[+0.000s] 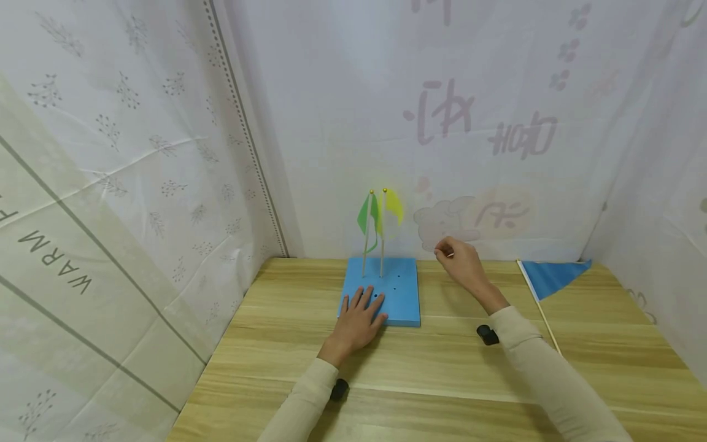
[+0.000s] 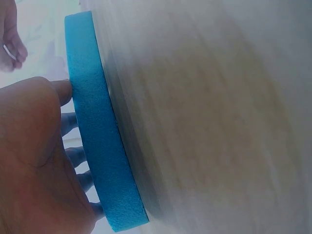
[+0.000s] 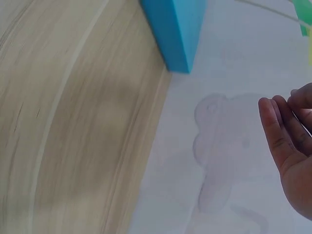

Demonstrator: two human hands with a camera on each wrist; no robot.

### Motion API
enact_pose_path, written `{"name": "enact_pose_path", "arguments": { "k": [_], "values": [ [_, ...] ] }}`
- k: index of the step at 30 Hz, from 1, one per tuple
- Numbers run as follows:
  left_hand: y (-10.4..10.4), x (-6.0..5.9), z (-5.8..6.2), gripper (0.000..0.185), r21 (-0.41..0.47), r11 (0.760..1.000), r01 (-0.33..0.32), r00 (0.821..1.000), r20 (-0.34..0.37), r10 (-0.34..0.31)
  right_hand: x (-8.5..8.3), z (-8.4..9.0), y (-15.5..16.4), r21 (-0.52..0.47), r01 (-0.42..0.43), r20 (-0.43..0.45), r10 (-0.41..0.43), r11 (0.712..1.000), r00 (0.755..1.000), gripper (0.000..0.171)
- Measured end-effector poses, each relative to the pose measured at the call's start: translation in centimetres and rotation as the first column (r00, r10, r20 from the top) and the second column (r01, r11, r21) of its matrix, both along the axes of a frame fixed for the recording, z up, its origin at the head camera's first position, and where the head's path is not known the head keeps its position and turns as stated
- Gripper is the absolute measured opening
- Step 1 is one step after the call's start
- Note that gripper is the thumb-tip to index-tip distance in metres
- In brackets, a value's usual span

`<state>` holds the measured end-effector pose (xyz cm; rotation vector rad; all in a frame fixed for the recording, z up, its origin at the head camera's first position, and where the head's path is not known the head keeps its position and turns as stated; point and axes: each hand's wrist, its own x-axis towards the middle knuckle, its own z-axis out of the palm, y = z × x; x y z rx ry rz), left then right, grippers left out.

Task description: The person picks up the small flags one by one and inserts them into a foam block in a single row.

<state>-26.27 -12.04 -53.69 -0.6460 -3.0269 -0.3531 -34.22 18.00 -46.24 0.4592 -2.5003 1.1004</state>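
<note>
A blue foam board [image 1: 405,307] with several small holes lies on the table. My left hand [image 1: 356,322] rests on its front left part, fingers spread; in the left wrist view the same hand [image 2: 34,156] reaches over the board's edge [image 2: 100,122]. A green flag [image 1: 364,216] and a yellow flag [image 1: 394,207] stand on sticks toward the board's back. Right of the board, my right hand [image 1: 461,264] is raised, with thumb and fingertips close together. In the right wrist view, nothing shows between that hand's [image 3: 292,141] fingers.
A blue pennant flag [image 1: 552,277] on a pale stick lies at the table's right. The wooden table [image 1: 442,374] meets a printed white cloth [image 1: 331,141] at the back. Patterned cloth [image 1: 138,184] hangs on the left side.
</note>
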Motion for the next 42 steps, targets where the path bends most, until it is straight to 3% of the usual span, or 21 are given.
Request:
{"name": "enact_pose_path", "arguments": {
  "k": [13,24,31,38,42],
  "values": [
    [0.0,-0.2,-0.1,0.060,0.005,1.000,-0.004,1.000,0.002,0.004,1.4,-0.6,6.4,0.061,0.089,0.035,-0.092,0.994,0.995,0.014],
    [-0.1,-0.3,-0.4,0.061,-0.003,1.000,-0.006,1.000,0.003,0.006,3.5,-1.6,11.4,0.085,0.131,0.139,-0.142,0.988,0.980,0.020],
    [-0.1,-0.2,-0.3,0.060,0.006,1.000,-0.007,1.000,0.005,0.007,4.8,-2.8,14.4,0.134,0.125,0.244,-0.155,0.983,0.957,0.028],
    [0.0,0.1,0.3,0.059,0.010,1.000,-0.003,1.000,0.014,0.003,5.8,-4.7,17.3,0.230,0.169,0.272,-0.230,0.959,0.935,0.028],
    [0.1,0.0,0.2,0.060,0.004,1.000,0.000,1.000,0.022,0.000,6.5,-4.9,18.6,0.266,0.183,0.333,-0.268,0.946,0.904,0.028]
  ]
}}
